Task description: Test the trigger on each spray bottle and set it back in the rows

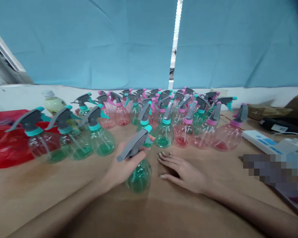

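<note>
Gripping the green spray bottle point(139, 180) around its neck, the left hand point(124, 165) holds it just below the frame's centre, long axis roughly upright, nozzle point(148, 128) pointing upper right. The right hand point(183, 172), empty and loosely spread, rests on the surface point(52, 185), right of the bottle.

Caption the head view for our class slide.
Left hand holds a green spray bottle; right hand rests on the table, more bottles behind.
</note>
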